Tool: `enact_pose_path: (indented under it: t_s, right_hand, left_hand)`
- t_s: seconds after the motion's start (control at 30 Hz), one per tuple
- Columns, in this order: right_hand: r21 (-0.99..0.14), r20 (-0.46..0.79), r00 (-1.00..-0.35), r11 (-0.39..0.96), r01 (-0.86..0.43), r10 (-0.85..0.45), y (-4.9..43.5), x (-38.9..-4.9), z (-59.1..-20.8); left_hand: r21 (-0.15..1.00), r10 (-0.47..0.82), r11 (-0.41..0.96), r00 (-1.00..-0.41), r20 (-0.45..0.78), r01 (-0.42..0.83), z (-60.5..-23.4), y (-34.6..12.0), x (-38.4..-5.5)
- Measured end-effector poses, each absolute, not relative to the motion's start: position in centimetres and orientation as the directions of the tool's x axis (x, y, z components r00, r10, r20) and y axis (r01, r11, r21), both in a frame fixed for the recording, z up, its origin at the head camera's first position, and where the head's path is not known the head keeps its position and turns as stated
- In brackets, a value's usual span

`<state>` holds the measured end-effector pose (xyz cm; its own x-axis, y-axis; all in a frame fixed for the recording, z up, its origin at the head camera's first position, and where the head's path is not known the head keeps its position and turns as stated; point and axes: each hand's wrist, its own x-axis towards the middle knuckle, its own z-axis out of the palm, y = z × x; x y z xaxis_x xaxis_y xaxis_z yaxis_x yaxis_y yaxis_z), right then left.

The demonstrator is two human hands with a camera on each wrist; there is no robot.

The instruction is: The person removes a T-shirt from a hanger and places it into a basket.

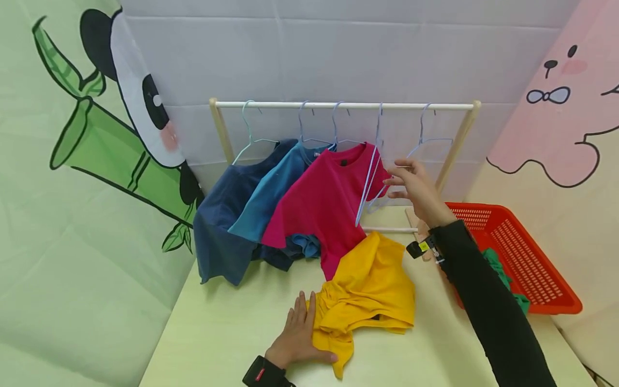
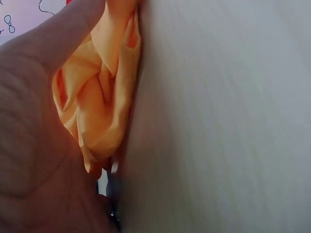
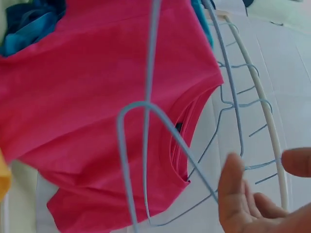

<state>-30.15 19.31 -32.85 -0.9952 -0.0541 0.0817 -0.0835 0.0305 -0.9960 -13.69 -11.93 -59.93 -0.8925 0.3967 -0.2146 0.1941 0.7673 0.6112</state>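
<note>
My left hand lies flat, fingers straight and thumb spread, against the left edge of a crumpled yellow garment on the table. The left wrist view shows its bunched folds beside the thumb. My right hand is raised in front of the rack's right end, thumb and fingers parted. It is nearest a bare blue wire hanger. Left of it, another bare hanger hangs turned edge-on. In the right wrist view, fingertips overlap a hanger wire. A pink T-shirt hangs just left of the bare hangers.
A clothes rack with a white rail stands at the back of the table. Light blue and dark blue shirts hang on its left side. A red basket with green cloth sits at the right.
</note>
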Motion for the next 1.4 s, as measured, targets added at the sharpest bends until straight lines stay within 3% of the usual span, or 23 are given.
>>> enact_pose_path:
  t_s: [0.17,0.23,0.3,0.37,0.47,0.57,0.67,1.1,1.27,1.4]
  right_hand:
    - [-0.941,0.322,-0.94,0.147,-0.305,0.111,18.5,-26.8,-36.8]
    - [-0.875,0.416,-0.908,0.298,-0.382,0.056,17.9,-25.9,-39.5]
    - [-0.784,0.423,-0.901,0.459,-0.418,-0.099,17.2,-25.5,-42.4]
    - [-0.667,0.344,-0.894,0.595,-0.449,-0.288,16.7,-25.6,-45.4]
    - [-0.519,0.091,-0.869,0.722,-0.458,-0.485,16.1,-25.4,-48.9]
    - [-0.389,-0.111,-0.851,0.811,-0.437,-0.512,16.0,-25.1,-51.7]
    - [-0.333,-0.187,-0.85,0.846,-0.417,-0.492,16.0,-24.5,-54.0]
    - [-0.394,-0.055,-0.9,0.837,-0.379,-0.433,15.2,-22.1,-56.7]
    - [-0.499,0.007,-0.912,0.789,-0.358,-0.41,15.4,-21.5,-56.9]
    - [-0.619,0.087,-0.926,0.709,-0.339,-0.366,16.5,-21.6,-54.8]
  left_hand:
    - [0.611,0.401,0.766,-0.892,-0.21,0.201,-60.2,-12.3,-13.7]
    - [0.609,0.396,0.768,-0.895,-0.206,0.2,-60.6,-12.6,-13.7]
    - [0.604,0.397,0.771,-0.894,-0.207,0.202,-60.8,-12.8,-13.8]
    - [0.612,0.407,0.762,-0.892,-0.198,0.212,-61.0,-12.9,-13.9]
    - [0.599,0.42,0.771,-0.88,-0.222,0.217,-60.6,-12.7,-14.1]
    - [0.589,0.419,0.783,-0.871,-0.256,0.203,-60.2,-12.2,-14.1]
    - [0.581,0.412,0.792,-0.867,-0.281,0.188,-59.8,-11.7,-14.0]
    - [0.552,0.389,0.815,-0.873,-0.295,0.177,-59.1,-11.9,-13.9]
    - [0.586,0.4,0.793,-0.868,-0.293,0.168,-59.7,-12.1,-13.9]
    - [0.609,0.414,0.774,-0.867,-0.278,0.174,-60.0,-12.2,-13.8]
